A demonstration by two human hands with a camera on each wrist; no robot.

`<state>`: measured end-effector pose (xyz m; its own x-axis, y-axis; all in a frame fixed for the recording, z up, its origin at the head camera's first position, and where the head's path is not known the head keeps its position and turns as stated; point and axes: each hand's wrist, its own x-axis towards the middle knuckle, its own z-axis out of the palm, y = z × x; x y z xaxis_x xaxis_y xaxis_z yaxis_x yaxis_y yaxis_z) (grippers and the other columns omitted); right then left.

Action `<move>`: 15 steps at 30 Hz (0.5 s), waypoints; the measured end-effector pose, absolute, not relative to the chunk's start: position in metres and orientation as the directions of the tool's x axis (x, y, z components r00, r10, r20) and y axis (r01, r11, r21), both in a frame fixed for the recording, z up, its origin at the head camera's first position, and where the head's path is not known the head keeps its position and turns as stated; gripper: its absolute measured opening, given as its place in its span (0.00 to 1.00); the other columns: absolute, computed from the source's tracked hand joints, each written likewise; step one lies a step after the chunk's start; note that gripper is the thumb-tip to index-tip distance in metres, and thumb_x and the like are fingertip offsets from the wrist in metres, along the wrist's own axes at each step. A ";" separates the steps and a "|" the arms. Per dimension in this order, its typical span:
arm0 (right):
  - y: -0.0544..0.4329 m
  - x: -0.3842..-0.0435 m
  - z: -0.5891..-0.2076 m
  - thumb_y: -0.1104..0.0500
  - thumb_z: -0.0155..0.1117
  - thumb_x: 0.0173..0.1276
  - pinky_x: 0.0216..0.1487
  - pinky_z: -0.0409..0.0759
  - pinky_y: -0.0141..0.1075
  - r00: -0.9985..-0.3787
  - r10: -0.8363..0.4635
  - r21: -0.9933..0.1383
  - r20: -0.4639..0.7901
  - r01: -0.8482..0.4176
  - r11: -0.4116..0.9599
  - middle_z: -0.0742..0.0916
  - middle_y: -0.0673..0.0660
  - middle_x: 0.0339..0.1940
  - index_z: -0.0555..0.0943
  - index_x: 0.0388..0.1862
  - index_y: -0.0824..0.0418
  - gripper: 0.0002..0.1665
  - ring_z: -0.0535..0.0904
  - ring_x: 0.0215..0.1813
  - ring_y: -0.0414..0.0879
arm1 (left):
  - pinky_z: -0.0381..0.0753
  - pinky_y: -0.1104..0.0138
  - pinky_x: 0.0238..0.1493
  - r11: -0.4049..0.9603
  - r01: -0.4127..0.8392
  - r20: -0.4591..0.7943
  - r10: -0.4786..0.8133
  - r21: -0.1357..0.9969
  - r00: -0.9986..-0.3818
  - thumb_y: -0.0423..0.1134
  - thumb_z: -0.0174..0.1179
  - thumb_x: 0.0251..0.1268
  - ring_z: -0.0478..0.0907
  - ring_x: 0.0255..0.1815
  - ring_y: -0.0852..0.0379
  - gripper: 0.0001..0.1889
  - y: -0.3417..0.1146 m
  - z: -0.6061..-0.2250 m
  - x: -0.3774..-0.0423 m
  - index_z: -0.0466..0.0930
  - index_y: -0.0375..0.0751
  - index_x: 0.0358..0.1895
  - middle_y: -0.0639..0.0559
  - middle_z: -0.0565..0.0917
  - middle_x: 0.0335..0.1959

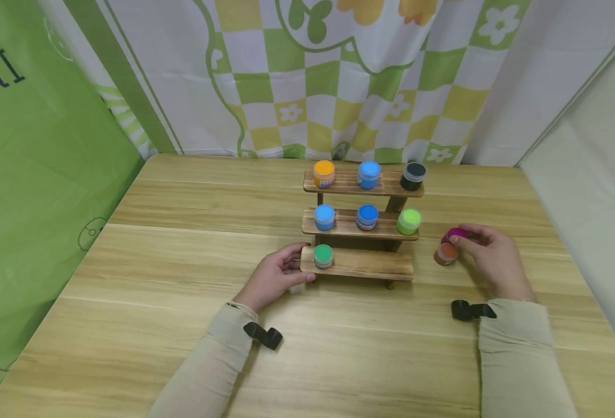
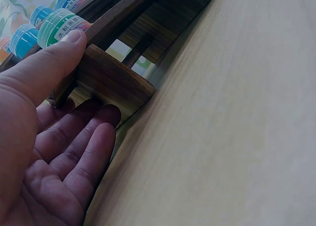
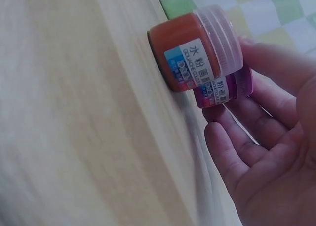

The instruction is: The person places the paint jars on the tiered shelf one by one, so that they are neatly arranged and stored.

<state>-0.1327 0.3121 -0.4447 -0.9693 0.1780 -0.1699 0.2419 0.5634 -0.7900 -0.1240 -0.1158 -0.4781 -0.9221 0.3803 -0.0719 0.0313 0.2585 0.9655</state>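
A three-step wooden rack point(image 1: 362, 264) bears small gouache paint jars. My left hand point(image 1: 276, 276) grips the left end of its lowest step. In the left wrist view the thumb lies near a green jar point(image 2: 61, 28) and the fingers curl below the board. To the right of the rack, my right hand point(image 1: 490, 255) holds a purple jar point(image 1: 455, 233) between thumb and fingers. A brown-orange jar point(image 3: 185, 53) stands on the table just in front of it and partly hides the purple jar point(image 3: 217, 91) in the right wrist view.
The top step carries orange point(image 1: 324, 174), light blue point(image 1: 369, 175) and black point(image 1: 413, 176) jars. On the middle step are light blue point(image 1: 324, 217), dark blue point(image 1: 367, 217) and lime green point(image 1: 409, 222) jars. A patterned curtain point(image 1: 349, 87) hangs behind the wooden table point(image 1: 182, 232).
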 end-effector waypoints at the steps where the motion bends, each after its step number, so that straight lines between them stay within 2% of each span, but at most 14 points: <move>1: 0.312 -0.133 -0.444 0.37 0.62 0.71 0.66 0.70 0.53 -0.968 0.185 -0.792 -0.171 0.247 0.558 0.79 0.64 0.65 0.70 0.73 0.61 0.42 0.73 0.54 0.36 | 0.84 0.62 0.55 0.259 0.032 -0.071 0.380 0.965 -0.922 0.38 0.74 0.59 0.83 0.54 0.49 0.38 -0.116 -0.478 -0.124 0.68 0.40 0.73 0.44 0.82 0.58; 4: 0.311 -0.133 -0.443 0.38 0.63 0.70 0.64 0.72 0.48 -0.965 0.201 -0.798 -0.171 0.255 0.546 0.81 0.60 0.62 0.71 0.73 0.61 0.41 0.74 0.52 0.32 | 0.84 0.63 0.54 0.260 0.029 -0.074 0.377 0.965 -0.923 0.38 0.74 0.59 0.83 0.54 0.50 0.38 -0.115 -0.478 -0.124 0.68 0.40 0.73 0.44 0.82 0.58; 6: 0.311 -0.132 -0.442 0.38 0.64 0.70 0.61 0.74 0.42 -0.963 0.208 -0.802 -0.169 0.258 0.540 0.82 0.55 0.59 0.71 0.73 0.61 0.41 0.73 0.50 0.30 | 0.84 0.63 0.54 0.263 0.023 -0.079 0.372 0.964 -0.925 0.38 0.74 0.59 0.83 0.54 0.51 0.38 -0.115 -0.478 -0.124 0.68 0.41 0.73 0.46 0.83 0.57; 12: 0.312 -0.132 -0.438 0.38 0.66 0.68 0.49 0.73 0.25 -0.968 0.214 -0.811 -0.131 0.229 0.539 0.82 0.41 0.48 0.72 0.71 0.62 0.42 0.74 0.47 0.30 | 0.84 0.64 0.54 0.268 0.016 -0.087 0.366 0.963 -0.927 0.37 0.74 0.59 0.83 0.54 0.51 0.38 -0.115 -0.479 -0.125 0.69 0.42 0.73 0.46 0.82 0.57; 15: 0.313 -0.131 -0.437 0.38 0.67 0.68 0.46 0.74 0.21 -0.971 0.215 -0.817 -0.109 0.210 0.538 0.82 0.40 0.46 0.73 0.70 0.63 0.42 0.75 0.47 0.31 | 0.84 0.64 0.54 0.267 0.013 -0.089 0.366 0.964 -0.927 0.37 0.74 0.58 0.83 0.54 0.51 0.38 -0.115 -0.480 -0.125 0.69 0.42 0.73 0.46 0.82 0.57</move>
<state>-0.1308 0.3128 -0.4371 -0.9706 0.2146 -0.1088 0.2105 0.5376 -0.8165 -0.1249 -0.1155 -0.4796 -0.9265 0.3655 -0.0891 0.0127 0.2670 0.9636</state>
